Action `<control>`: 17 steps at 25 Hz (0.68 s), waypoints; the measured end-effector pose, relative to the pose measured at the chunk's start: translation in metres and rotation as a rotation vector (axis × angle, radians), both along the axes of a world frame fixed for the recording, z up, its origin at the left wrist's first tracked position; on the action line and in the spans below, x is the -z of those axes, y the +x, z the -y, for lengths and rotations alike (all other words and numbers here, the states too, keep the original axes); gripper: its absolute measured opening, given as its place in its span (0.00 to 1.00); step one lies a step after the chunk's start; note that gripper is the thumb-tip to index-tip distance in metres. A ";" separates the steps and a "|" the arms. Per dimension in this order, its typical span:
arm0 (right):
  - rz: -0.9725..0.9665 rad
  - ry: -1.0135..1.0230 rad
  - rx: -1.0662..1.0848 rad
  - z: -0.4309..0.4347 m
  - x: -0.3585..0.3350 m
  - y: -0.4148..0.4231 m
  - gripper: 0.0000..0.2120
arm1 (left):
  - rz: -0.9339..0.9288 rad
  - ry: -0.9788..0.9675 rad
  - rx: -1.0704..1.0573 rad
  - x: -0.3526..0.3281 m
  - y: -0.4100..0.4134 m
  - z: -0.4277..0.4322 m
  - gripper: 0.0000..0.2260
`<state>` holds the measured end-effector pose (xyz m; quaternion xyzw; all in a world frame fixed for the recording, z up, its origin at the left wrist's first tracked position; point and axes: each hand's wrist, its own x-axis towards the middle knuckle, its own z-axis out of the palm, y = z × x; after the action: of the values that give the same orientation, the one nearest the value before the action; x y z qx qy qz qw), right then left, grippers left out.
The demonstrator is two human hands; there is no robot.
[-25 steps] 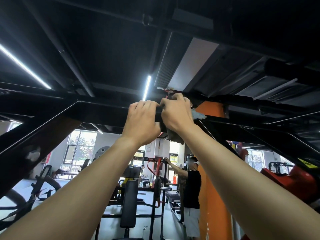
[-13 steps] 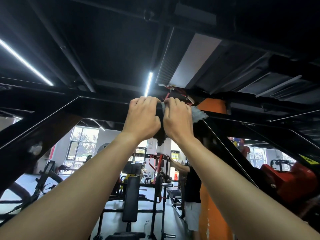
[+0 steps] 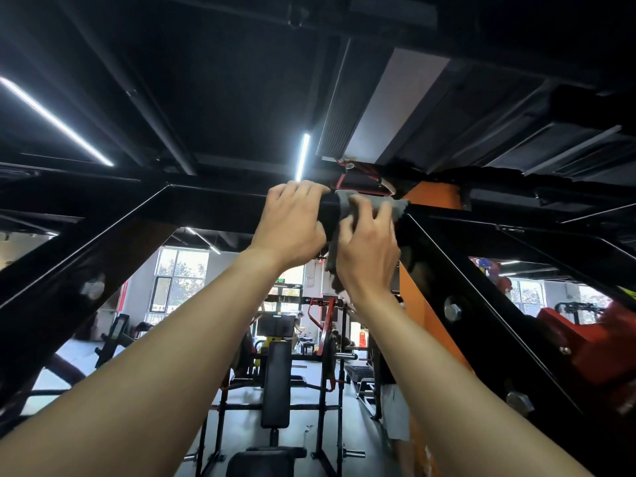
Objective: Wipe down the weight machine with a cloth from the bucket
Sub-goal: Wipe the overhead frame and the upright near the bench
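Two holds on bar [image 3: 206,208]: left hand [image 3: 292,225] grips it; right hand [image 3: 368,249] clutches cloth [image 3: 345,203]. Best: wrap cloth round, slide with firm pressure.

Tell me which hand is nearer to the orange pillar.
Right. The right hand holds the grey cloth against the black top bar, just left of the orange pillar. The left hand grips the bar farther left, beyond the right hand.

Black bench [image 3: 275,383] far centre, orange pillar [image 3: 435,201] behind right, red machine [image 3: 595,339] right, ceiling light strip [image 3: 303,156], windows [image 3: 179,270] far left.
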<state>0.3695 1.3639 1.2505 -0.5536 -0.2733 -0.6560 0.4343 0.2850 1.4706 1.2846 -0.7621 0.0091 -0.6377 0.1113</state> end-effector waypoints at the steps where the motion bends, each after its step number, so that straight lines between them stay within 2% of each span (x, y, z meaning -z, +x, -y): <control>1: -0.040 -0.006 -0.032 0.002 0.004 0.003 0.15 | -0.006 0.002 -0.002 0.000 -0.001 0.000 0.26; 5: -0.211 0.131 -0.211 0.001 0.002 -0.004 0.21 | -0.020 0.010 -0.009 0.000 -0.002 -0.001 0.28; 6: -0.234 0.114 -0.235 -0.004 0.000 -0.011 0.22 | -0.017 0.017 -0.019 0.000 -0.002 -0.002 0.28; 10: -0.164 -0.131 -0.217 -0.011 0.004 -0.023 0.24 | -0.015 0.034 -0.004 0.000 -0.002 -0.003 0.26; 13: -0.154 -0.105 -0.131 0.004 0.005 -0.013 0.24 | -0.047 0.045 -0.021 0.001 -0.007 -0.003 0.29; 15: -0.208 -0.021 -0.162 0.005 0.005 -0.015 0.24 | -0.082 0.056 -0.032 0.003 -0.010 -0.004 0.30; 17: -0.257 -0.037 -0.194 -0.003 0.003 -0.026 0.25 | -0.118 0.057 -0.008 0.005 -0.015 -0.002 0.31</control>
<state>0.3439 1.3670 1.2475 -0.6118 -0.2795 -0.5295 0.5169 0.2695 1.4727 1.2800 -0.7948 0.0308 -0.5908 0.1350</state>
